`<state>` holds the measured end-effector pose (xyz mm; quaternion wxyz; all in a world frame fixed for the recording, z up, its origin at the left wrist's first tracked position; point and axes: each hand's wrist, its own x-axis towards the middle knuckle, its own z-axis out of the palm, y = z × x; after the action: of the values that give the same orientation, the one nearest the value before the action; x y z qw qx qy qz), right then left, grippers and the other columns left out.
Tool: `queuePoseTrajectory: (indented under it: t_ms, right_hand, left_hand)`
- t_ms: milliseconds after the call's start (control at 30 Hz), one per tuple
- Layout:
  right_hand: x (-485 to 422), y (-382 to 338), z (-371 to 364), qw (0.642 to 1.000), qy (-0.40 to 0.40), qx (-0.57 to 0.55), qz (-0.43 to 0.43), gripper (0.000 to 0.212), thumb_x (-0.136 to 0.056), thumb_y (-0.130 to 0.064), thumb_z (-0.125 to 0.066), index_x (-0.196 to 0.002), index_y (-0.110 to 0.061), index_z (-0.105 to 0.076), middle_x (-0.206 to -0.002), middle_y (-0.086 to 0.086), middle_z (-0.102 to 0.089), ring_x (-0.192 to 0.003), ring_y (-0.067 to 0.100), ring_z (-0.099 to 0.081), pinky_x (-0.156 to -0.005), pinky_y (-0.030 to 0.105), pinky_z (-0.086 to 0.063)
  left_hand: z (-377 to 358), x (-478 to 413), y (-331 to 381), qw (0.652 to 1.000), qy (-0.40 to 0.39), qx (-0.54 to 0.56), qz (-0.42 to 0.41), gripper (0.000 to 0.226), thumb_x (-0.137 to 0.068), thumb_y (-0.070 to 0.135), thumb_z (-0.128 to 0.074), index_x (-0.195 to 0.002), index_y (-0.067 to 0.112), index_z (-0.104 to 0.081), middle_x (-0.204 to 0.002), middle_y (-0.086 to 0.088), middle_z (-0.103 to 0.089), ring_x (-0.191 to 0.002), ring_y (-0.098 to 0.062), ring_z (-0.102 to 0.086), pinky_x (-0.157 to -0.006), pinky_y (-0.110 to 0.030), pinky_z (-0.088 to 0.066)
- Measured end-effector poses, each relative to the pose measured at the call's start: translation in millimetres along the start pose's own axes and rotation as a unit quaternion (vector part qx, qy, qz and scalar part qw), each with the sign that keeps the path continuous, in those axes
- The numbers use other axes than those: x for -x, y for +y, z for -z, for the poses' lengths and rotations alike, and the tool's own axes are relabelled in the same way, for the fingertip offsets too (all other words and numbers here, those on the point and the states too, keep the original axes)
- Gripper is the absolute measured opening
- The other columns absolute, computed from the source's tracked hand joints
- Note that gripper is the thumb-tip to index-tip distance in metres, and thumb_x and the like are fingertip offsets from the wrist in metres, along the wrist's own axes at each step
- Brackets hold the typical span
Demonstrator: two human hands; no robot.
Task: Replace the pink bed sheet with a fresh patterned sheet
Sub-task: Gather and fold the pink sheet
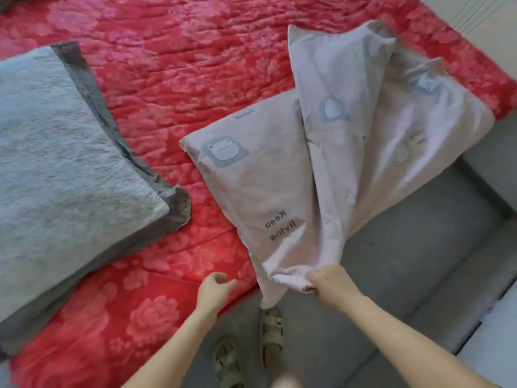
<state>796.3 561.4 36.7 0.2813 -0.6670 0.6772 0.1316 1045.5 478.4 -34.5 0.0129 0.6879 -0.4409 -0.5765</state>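
Head view: pale lilac bear-print fabric sheet [279,191] on red floral quilted bed cover [156,65].
Right hand [327,284] grips its bunched corner; left hand [214,289] loosely curled, holding nothing.

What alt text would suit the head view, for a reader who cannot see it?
A person's right hand grips a bunched edge of a pale bear-print sheet that lies loosely folded on a red floral bed cover. The left hand hovers beside it, holding nothing; a grey pillow lies to the left.
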Motion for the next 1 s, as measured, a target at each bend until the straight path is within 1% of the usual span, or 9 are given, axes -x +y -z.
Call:
queuePoseTrajectory:
  t_ms: [100, 200, 267, 400, 567, 767, 867, 933, 1000]
  right_hand:
    - [10, 0, -25, 0.996, 0.075, 0.047, 0.004, 0.04, -0.025, -0.007, -0.081, -0.048, -0.016, -0.05, -0.039, -0.002, -0.045, -0.032, 0.02, -0.033, -0.043, 0.021, -0.003]
    - [27, 20, -46, 0.981, 0.185, -0.007, 0.05, 0.013, -0.052, -0.008, -0.064, -0.064, -0.014, -0.064, -0.046, -0.003, -0.05, -0.037, 0.018, -0.043, -0.038, 0.018, -0.024]
    - [34, 25, -58, 0.972, 0.218, -0.055, 0.066, 0.023, -0.068, -0.013, -0.047, -0.073, -0.014, -0.07, -0.05, -0.005, -0.054, -0.04, 0.016, -0.047, -0.039, 0.019, -0.035]
    - [29, 19, -83, 0.96, 0.269, -0.04, 0.064, 0.026, -0.071, -0.013, -0.042, -0.062, -0.013, -0.066, -0.046, -0.003, -0.047, -0.039, 0.018, -0.042, -0.039, 0.022, -0.03]
    - [33, -6, -106, 0.958, 0.28, 0.018, 0.05, 0.017, -0.074, -0.014, -0.048, -0.072, -0.012, -0.064, -0.068, -0.001, -0.054, -0.065, 0.022, -0.052, -0.064, 0.031, -0.035]
    - [57, -26, -102, 0.976, 0.207, -0.028, -0.055, 0.076, -0.078, -0.067, -0.046, -0.119, -0.004, -0.059, -0.104, 0.004, -0.064, -0.099, 0.021, -0.06, -0.094, 0.043, -0.047]
    - [58, -27, -82, 0.938, 0.322, -0.088, -0.09, 0.021, -0.078, -0.015, -0.063, -0.094, -0.002, -0.061, -0.07, 0.005, -0.062, -0.062, 0.023, -0.059, -0.059, 0.033, -0.053]
    - [60, -19, -50, 0.919, 0.354, -0.131, -0.115, 0.027, -0.057, 0.017, -0.062, -0.072, -0.004, -0.057, -0.053, 0.005, -0.05, -0.047, 0.026, -0.048, -0.043, 0.027, -0.037]
    - [72, -6, -6, 0.905, 0.387, -0.128, -0.122, 0.026, -0.05, 0.017, -0.048, -0.065, -0.004, -0.053, -0.049, 0.006, -0.046, -0.044, 0.029, -0.046, -0.042, 0.027, -0.031]
  left_hand:
    - [-54, 2, -31, 0.99, -0.065, 0.118, 0.048, 0.049, -0.08, 0.024, -0.074, -0.122, 0.011, -0.053, -0.118, -0.002, -0.06, -0.103, -0.019, -0.059, -0.086, -0.031, -0.049]
    - [-95, -1, -41, 0.983, -0.102, 0.148, 0.02, 0.03, -0.083, 0.022, -0.07, -0.108, 0.011, -0.058, -0.112, 0.003, -0.064, -0.101, -0.015, -0.06, -0.075, -0.023, -0.046]
    - [-109, -6, -41, 0.986, -0.08, 0.146, 0.0, 0.014, -0.084, 0.022, -0.067, -0.098, 0.02, -0.065, -0.098, 0.004, -0.069, -0.095, -0.016, -0.062, -0.071, -0.023, -0.048]
    - [-120, -1, -38, 0.984, -0.065, 0.158, -0.04, 0.015, -0.093, 0.017, -0.054, -0.099, 0.024, -0.066, -0.097, 0.008, -0.069, -0.099, -0.014, -0.062, -0.078, -0.026, -0.049]
    - [-117, 38, -10, 0.961, -0.161, 0.226, -0.012, 0.028, -0.103, 0.021, -0.032, -0.112, 0.02, -0.059, -0.103, -0.004, -0.07, -0.096, -0.019, -0.068, -0.075, -0.035, -0.058]
    - [-100, 65, 34, 0.968, -0.217, 0.123, -0.033, 0.024, -0.099, 0.015, -0.041, -0.106, 0.009, -0.063, -0.099, -0.014, -0.071, -0.088, -0.022, -0.069, -0.071, -0.028, -0.057]
    - [-95, 83, 64, 0.964, -0.242, 0.086, -0.068, 0.02, -0.096, 0.012, -0.046, -0.095, 0.009, -0.066, -0.092, -0.009, -0.072, -0.083, -0.017, -0.068, -0.072, -0.023, -0.053]
    - [-87, 91, 84, 0.965, -0.231, 0.036, -0.119, 0.022, -0.093, 0.024, -0.053, -0.09, 0.01, -0.069, -0.091, -0.006, -0.073, -0.085, -0.017, -0.067, -0.079, -0.029, -0.051]
    - [-70, 97, 104, 0.958, -0.129, -0.039, -0.252, 0.031, -0.08, 0.046, -0.062, -0.08, 0.016, -0.068, -0.086, -0.002, -0.071, -0.082, -0.014, -0.063, -0.079, -0.029, -0.047]
